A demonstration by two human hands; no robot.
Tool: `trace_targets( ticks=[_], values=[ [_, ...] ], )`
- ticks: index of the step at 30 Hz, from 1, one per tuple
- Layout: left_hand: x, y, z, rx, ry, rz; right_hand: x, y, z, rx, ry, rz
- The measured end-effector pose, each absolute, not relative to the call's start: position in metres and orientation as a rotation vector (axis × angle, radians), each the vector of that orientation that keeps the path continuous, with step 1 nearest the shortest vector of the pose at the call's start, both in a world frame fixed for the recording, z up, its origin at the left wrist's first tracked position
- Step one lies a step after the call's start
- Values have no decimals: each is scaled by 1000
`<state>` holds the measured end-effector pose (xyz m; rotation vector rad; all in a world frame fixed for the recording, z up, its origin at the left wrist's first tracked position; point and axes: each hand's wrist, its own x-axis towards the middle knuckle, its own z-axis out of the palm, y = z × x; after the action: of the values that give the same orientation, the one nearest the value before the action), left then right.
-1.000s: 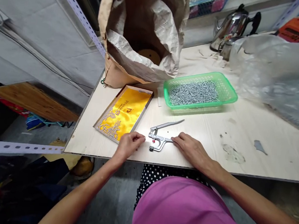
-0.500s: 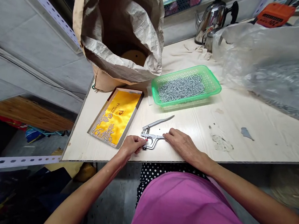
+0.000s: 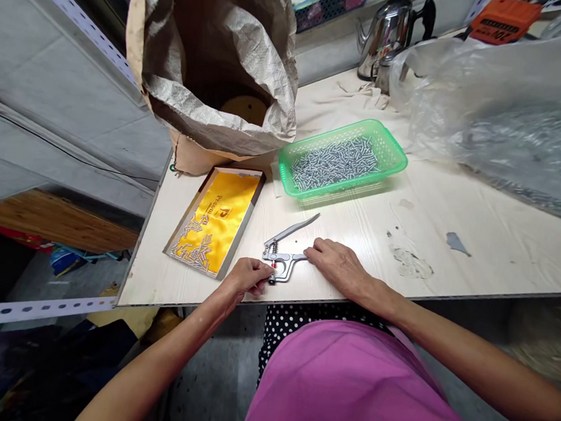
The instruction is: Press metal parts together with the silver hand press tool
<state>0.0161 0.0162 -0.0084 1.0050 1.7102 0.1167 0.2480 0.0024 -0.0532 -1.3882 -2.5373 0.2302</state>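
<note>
Grey snap-fastener pliers (image 3: 283, 257) lie on the table near its front edge, handles spread apart, with a spring and a small red part by the jaw. My right hand (image 3: 336, 262) rests on the table, its fingers closed on the end of the lower handle. At the jaw, my left hand (image 3: 250, 276) is in a pinch, fingertips against the red part; whatever is between them is too small to make out. Left of it lies a shallow box (image 3: 226, 258) with a yellow lining, holding small metal pieces (image 3: 197, 249).
A green basket (image 3: 292, 190) of small silver metal pins (image 3: 337, 163) stands beyond the pliers. A large open woven sack (image 3: 268, 136) is at the back left. A clear plastic bag (image 3: 516, 134) fills the right, near a metal kettle (image 3: 385, 35).
The view has shifted slightly. My left fingertips have moved a little at the jaw, and more of the red part shows. My right hand stays on the handle.
</note>
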Motion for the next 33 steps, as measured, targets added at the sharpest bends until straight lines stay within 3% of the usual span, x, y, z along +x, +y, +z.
trace_targets(
  ticks=[8, 19, 33],
  values=[
    [17, 2, -10, 965, 1654, 133, 254, 24, -36, -1330, -2545, 495],
    [28, -16, -9, 933, 1647, 98, 232, 86, -46, -1245, -2695, 191],
    [27, -17, -15, 922, 1617, 121, 258, 64, -48, -1174, -2711, 176]
  ],
)
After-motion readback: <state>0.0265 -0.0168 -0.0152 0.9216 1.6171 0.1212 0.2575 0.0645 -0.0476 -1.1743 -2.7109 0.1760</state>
